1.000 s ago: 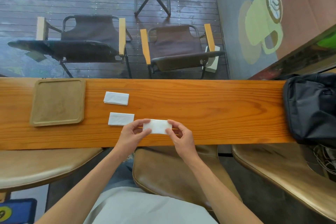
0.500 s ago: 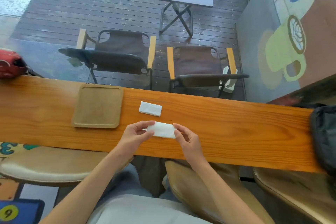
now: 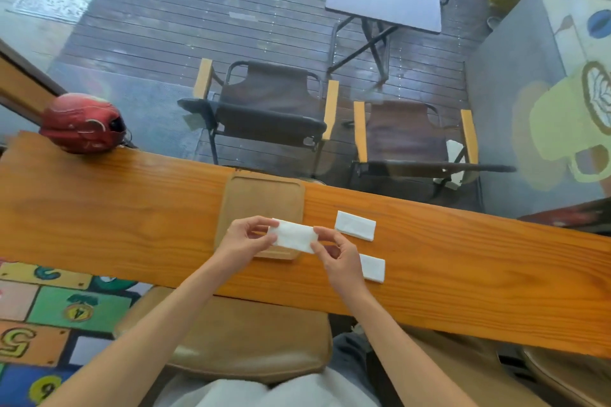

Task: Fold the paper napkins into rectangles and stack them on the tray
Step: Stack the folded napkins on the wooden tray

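From the head view, we now have the folded napkin (image 3: 293,237) carried over the wooden tray (image 3: 261,198), where a second ago it hung above bare counter (image 3: 115,225). Our left hand (image 3: 243,238) pinches its left end, our right hand (image 3: 334,253) pinches the right. Two more folded napkins, the far napkin (image 3: 355,225) and the near napkin (image 3: 373,268), wait just right of the tray, which looks bare, so we judge this one starts the stack

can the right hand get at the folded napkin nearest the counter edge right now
Probably not at once: the right hand lies right beside that near napkin, but it is busy pinching the held napkin with the left hand.
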